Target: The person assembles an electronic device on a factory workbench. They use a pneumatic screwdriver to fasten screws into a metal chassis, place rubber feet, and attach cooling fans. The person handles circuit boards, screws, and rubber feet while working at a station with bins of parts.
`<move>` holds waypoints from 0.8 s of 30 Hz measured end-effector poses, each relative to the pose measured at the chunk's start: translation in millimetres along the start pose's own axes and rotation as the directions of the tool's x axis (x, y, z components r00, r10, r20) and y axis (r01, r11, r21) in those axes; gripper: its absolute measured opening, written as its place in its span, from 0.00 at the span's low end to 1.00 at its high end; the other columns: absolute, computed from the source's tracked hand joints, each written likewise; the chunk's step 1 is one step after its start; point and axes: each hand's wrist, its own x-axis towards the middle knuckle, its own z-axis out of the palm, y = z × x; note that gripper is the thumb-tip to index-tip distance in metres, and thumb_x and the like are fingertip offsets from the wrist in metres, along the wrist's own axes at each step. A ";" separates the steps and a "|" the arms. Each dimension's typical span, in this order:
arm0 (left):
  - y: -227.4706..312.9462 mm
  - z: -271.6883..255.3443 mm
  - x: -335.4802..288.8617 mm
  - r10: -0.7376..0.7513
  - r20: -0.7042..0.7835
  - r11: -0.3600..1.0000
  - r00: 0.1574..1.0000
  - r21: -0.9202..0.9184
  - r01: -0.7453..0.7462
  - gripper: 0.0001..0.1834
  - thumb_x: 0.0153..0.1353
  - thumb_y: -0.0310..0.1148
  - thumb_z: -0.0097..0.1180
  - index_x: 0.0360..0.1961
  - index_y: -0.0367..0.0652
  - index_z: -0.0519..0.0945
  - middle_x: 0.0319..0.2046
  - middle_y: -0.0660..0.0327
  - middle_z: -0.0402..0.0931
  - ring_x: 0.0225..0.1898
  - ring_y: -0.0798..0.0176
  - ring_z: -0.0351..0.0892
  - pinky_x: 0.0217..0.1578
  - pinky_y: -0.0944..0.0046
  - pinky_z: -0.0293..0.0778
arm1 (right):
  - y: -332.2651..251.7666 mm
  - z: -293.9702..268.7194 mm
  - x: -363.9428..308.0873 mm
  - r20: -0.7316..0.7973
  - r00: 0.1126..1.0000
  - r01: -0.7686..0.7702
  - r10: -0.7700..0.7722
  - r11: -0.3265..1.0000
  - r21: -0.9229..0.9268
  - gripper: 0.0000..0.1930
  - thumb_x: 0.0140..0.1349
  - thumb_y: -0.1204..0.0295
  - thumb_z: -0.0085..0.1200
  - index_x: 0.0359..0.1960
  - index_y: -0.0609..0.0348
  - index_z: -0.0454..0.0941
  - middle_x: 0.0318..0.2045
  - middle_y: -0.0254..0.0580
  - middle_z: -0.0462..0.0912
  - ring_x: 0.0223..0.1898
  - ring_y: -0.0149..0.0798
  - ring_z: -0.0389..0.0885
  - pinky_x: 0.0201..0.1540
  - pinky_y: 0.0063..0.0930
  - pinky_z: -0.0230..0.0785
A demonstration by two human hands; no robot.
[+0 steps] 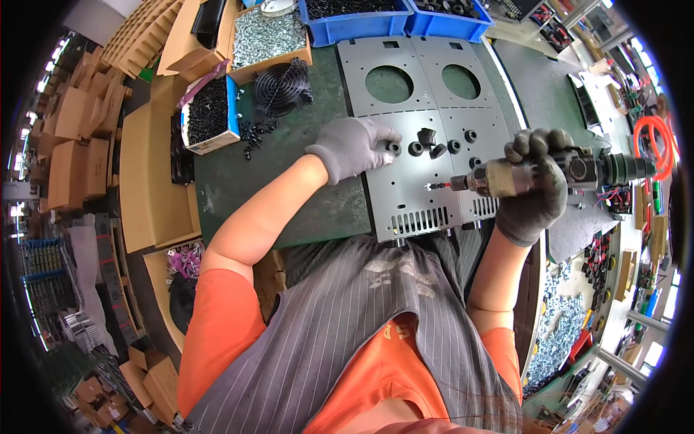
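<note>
My gloved left hand (pixel 354 148) pinches a small round black rubber foot (pixel 392 148) at the left edge of a grey metal panel (pixel 405 184). Several more rubber feet (pixel 416 149) lie loose on the panels, between my two hands. In my gloved right hand (pixel 533 184) is a power screwdriver (pixel 499 178), its fingers wrapped round the body. The driver lies nearly level, its bit (pixel 439 186) pointing left over the slotted end of the panel. Whether a screw sits on the bit is too small to tell. Further panels with large round cut-outs (pixel 389 84) lie beyond.
Blue bins (pixel 354 27) of black parts stand at the back. A carton of silver screws (pixel 269 40), a box of black screws (pixel 210 112) and black wire fan guards (pixel 282 88) are at the left. An orange coiled hose (pixel 654 145) hangs at the right.
</note>
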 end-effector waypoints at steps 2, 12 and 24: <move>-4.4 0.2 -3.2 0.078 -0.091 0.991 0.993 0.120 -0.067 0.22 0.57 0.30 0.65 0.54 0.38 0.80 0.41 0.56 0.84 0.40 0.68 0.81 0.46 0.67 0.75 | 10.5 6.5 5.0 0.009 1.000 -0.024 0.024 0.999 -0.032 0.23 0.54 0.73 0.57 0.53 0.58 0.71 0.38 0.43 0.74 0.40 0.43 0.74 0.43 0.35 0.70; -35.1 -24.3 -12.8 -0.005 -0.309 1.000 0.951 -0.030 -0.004 0.20 0.59 0.35 0.65 0.51 0.38 0.81 0.44 0.56 0.84 0.42 0.65 0.83 0.46 0.65 0.77 | 73.6 54.2 55.0 0.111 0.994 0.017 0.005 0.980 -0.196 0.17 0.56 0.79 0.54 0.49 0.63 0.71 0.35 0.43 0.78 0.37 0.39 0.82 0.41 0.35 0.79; -21.5 -21.1 -3.1 -0.050 -0.254 0.994 0.966 0.083 0.073 0.19 0.57 0.44 0.64 0.48 0.48 0.83 0.39 0.55 0.83 0.40 0.54 0.81 0.44 0.57 0.75 | 124.1 90.4 71.1 0.217 0.955 -0.116 0.204 0.926 -0.360 0.13 0.52 0.82 0.56 0.41 0.64 0.75 0.28 0.40 0.80 0.29 0.30 0.81 0.33 0.26 0.74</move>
